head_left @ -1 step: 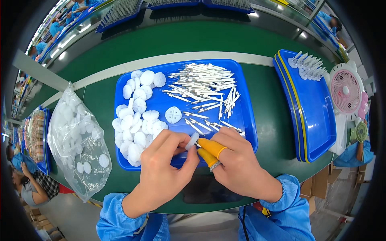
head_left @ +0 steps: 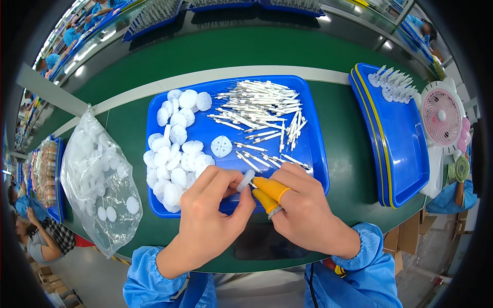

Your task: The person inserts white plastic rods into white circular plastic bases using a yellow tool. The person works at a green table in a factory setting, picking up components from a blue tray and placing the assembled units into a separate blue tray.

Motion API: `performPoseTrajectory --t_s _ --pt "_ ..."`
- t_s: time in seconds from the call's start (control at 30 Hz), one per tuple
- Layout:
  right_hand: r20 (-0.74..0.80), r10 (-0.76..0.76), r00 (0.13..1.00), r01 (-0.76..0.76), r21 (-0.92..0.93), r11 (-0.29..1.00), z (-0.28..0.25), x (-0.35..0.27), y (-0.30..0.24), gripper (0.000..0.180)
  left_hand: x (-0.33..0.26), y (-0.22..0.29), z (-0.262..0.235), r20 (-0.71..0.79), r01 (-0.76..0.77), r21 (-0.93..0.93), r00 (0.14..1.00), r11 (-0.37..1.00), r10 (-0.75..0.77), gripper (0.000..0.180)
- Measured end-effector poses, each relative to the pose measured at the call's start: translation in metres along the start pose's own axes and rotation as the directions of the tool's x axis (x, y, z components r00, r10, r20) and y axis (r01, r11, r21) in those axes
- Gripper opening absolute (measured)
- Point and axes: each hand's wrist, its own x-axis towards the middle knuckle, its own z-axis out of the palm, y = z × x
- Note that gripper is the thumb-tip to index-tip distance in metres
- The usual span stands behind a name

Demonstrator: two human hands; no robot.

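Observation:
Over the front edge of the blue tray, my left hand pinches a white plastic disc, held on edge between thumb and forefinger. My right hand wears yellow covers on its thumb and forefinger. Those two fingertips are closed on a thin pin-like piece against the disc's right face; most of it is hidden. In the tray, a heap of white discs lies at the left. White sticks with metal tips are piled at the right. One disc with slots lies flat between the piles.
A clear plastic bag of white discs lies left of the tray. At the right are stacked blue trays with upright white pieces on top, beside a pink fan. A dark flat panel lies below my hands.

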Motion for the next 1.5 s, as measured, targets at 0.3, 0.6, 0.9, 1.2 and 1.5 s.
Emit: performPoseTrajectory --t_s 0.3,0.6,0.9,1.2,1.5 --pt "-0.138 0.075 0.988 -0.069 0.049 0.996 0.013 -0.002 -0.007 0.035 -0.011 0.000 0.006 -0.006 -0.030 0.033 1.000 0.999 0.030 0.023" --pt "0.013 0.197 0.980 -0.194 -0.112 0.975 0.007 0.025 0.013 0.014 0.010 -0.001 -0.018 -0.230 0.023 0.069 0.973 0.997 -0.006 0.020" --pt "0.026 0.213 0.977 -0.204 -0.197 0.959 0.007 0.023 0.012 0.023 0.009 -0.006 -0.026 -0.108 0.190 -0.172 0.972 0.967 -0.210 0.013" --pt "0.063 0.045 0.997 -0.056 0.175 0.983 -0.025 0.010 -0.009 0.046 0.006 0.000 -0.015 0.084 0.155 -0.214 0.987 0.965 -0.139 0.015" --pt "0.113 0.015 0.994 -0.021 0.051 0.998 -0.023 0.001 0.005 0.033 0.003 -0.003 -0.008 0.071 0.076 -0.150 0.995 0.986 -0.066 0.017"
